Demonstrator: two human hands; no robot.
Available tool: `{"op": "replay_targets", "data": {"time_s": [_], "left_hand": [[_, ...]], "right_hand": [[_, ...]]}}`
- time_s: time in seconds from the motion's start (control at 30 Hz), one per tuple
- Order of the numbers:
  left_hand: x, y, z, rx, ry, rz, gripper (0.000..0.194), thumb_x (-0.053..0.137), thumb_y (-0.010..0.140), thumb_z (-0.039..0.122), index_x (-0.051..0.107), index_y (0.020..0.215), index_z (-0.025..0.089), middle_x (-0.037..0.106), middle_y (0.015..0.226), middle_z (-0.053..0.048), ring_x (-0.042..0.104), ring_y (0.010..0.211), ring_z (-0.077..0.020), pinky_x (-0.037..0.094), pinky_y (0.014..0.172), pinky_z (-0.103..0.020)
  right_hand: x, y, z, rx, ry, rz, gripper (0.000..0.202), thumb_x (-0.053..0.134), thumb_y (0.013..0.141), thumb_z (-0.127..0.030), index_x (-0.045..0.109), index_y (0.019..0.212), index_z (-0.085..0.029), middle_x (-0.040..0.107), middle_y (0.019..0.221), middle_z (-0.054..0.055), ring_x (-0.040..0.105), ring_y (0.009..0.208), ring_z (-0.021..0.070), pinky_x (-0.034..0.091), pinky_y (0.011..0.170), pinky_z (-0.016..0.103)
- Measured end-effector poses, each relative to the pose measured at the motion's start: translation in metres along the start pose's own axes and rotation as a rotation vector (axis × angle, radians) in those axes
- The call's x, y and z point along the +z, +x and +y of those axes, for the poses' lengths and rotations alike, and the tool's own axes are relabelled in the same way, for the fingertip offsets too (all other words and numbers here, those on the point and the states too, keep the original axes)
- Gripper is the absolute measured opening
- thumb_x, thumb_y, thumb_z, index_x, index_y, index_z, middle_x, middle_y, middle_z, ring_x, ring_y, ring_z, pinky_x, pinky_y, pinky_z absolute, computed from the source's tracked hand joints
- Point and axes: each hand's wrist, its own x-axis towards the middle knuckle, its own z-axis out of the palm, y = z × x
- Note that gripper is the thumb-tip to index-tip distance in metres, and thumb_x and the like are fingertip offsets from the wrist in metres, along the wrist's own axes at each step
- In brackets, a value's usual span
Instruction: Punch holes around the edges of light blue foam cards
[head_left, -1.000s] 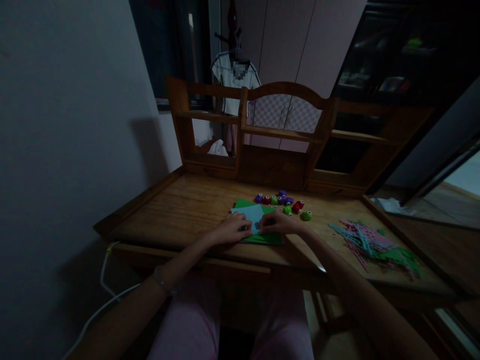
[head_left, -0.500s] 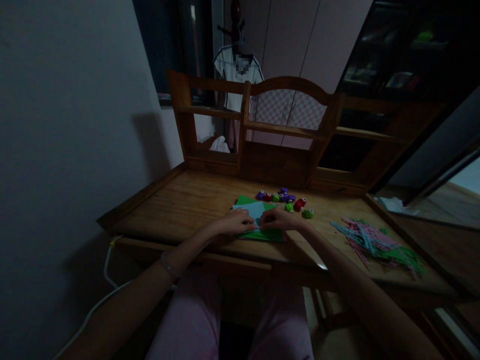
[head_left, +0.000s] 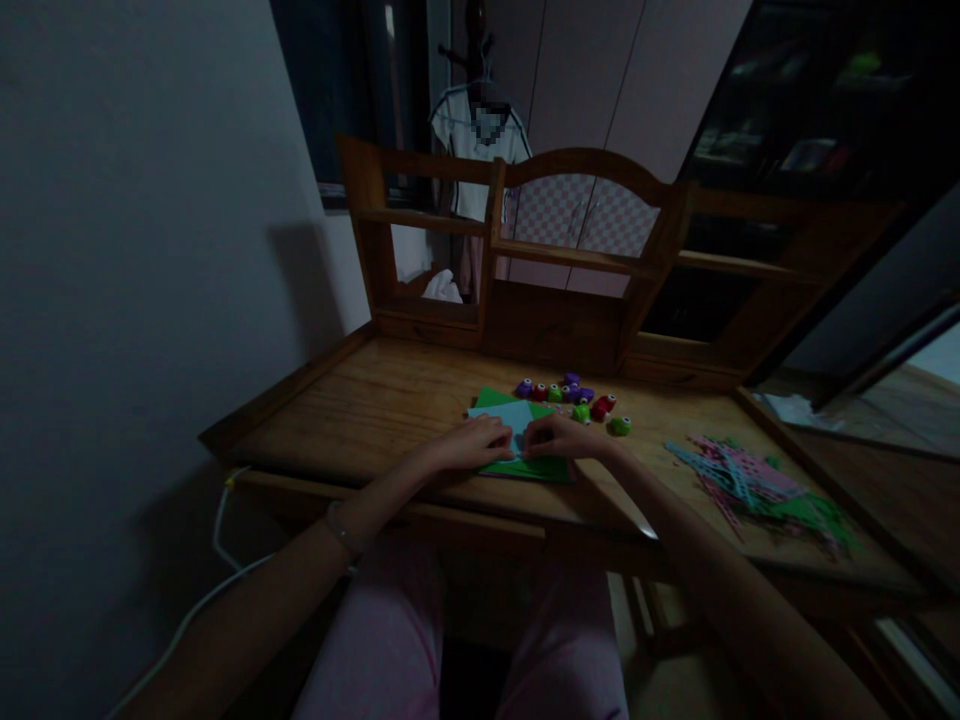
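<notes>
A light-blue sheet (head_left: 510, 412), thin like paper or craft foam, lies on top of green sheets (head_left: 547, 470) near the desk's front edge. My left hand (head_left: 478, 442) rests on its left part, fingers curled and pressed together at the near edge. From the other side my right hand (head_left: 559, 438) comes in with thumb and fingertips pinched on the same near edge. Only a small gap separates the two sets of fingertips. Dim light and the curled fingers hide exactly how the edge is gripped.
Behind the sheets sit several small purple, red and green figures with big eyes, one green figure (head_left: 620, 426) farthest right. A loose pile of pink, blue and green cut strips (head_left: 757, 490) covers the desk's right side. A wooden shelf unit (head_left: 555, 320) closes off the back.
Both hands stay at the near edge of the light-blue sheet, with only slight finger movement. The whole view has shifted a little.
</notes>
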Motion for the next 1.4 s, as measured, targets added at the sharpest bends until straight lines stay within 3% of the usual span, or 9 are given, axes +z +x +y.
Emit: {"op": "replay_targets", "data": {"time_s": [0.57, 0.83, 1.03, 1.4], "left_hand": [[-0.009, 0.001, 0.001, -0.054, -0.176, -0.086, 0.028, 0.052, 0.083, 0.045, 0.055, 0.087, 0.017, 0.052, 0.085, -0.002, 0.044, 0.082, -0.0155, 0.034, 0.075, -0.026], [-0.014, 0.009, -0.025, -0.167, -0.150, -0.188, 0.045, 0.069, 0.064, 0.051, 0.050, 0.090, 0.020, 0.046, 0.090, -0.002, 0.042, 0.082, -0.0167, 0.034, 0.068, -0.025], [-0.019, 0.014, -0.038, -0.146, -0.183, -0.343, 0.043, 0.071, 0.061, 0.046, 0.051, 0.089, 0.020, 0.042, 0.089, -0.001, 0.041, 0.079, -0.0151, 0.033, 0.064, -0.023], [-0.032, 0.009, -0.037, -0.086, -0.264, -0.407, 0.048, 0.075, 0.055, 0.041, 0.054, 0.093, 0.021, 0.042, 0.095, 0.000, 0.040, 0.082, -0.0139, 0.035, 0.069, -0.020]], "right_hand": [[0.002, 0.003, 0.007, -0.055, 0.002, 0.034, 0.033, 0.065, 0.074, -0.047, 0.068, 0.085, -0.016, 0.063, 0.079, 0.002, 0.055, 0.071, 0.0137, 0.041, 0.062, 0.023], [0.000, 0.000, 0.000, -0.032, -0.022, 0.023, 0.031, 0.065, 0.074, -0.046, 0.068, 0.086, -0.017, 0.065, 0.084, 0.003, 0.056, 0.077, 0.0150, 0.042, 0.067, 0.025], [0.001, 0.000, 0.002, -0.017, -0.006, 0.040, 0.032, 0.066, 0.073, -0.047, 0.068, 0.084, -0.017, 0.064, 0.083, 0.002, 0.056, 0.075, 0.0149, 0.042, 0.066, 0.024], [0.002, 0.003, 0.007, -0.015, 0.007, 0.040, 0.031, 0.066, 0.073, -0.046, 0.068, 0.084, -0.017, 0.064, 0.082, 0.002, 0.056, 0.076, 0.0155, 0.042, 0.067, 0.025]]}}
